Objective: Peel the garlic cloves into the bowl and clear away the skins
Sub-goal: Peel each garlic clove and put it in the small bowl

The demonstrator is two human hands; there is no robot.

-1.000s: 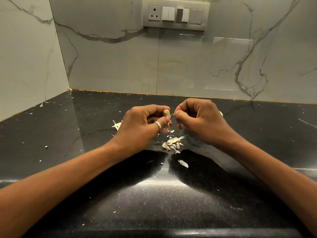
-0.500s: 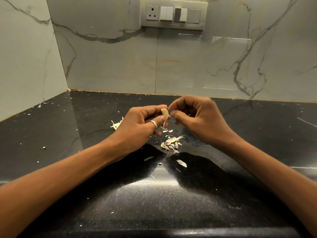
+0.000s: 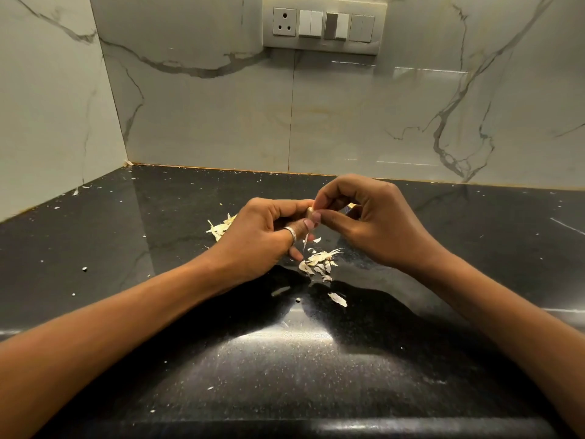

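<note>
Right hand (image 3: 373,223) has closed onto the garlic clove (image 3: 309,213), pinching skin at its tip; the left hand (image 3: 262,236) grips it. Short downward pulls over the skin pile (image 3: 318,261) should suit best.

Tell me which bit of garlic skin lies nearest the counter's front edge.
The lone flake, by itself in front of the main pile; the second pile sits farther back, partly hidden behind the left hand.

The left hand (image 3: 258,237) grips a garlic clove (image 3: 309,212); the right hand (image 3: 368,221) pinches its tip, above skins (image 3: 319,261) scattered on the black table (image 3: 285,359).
</note>
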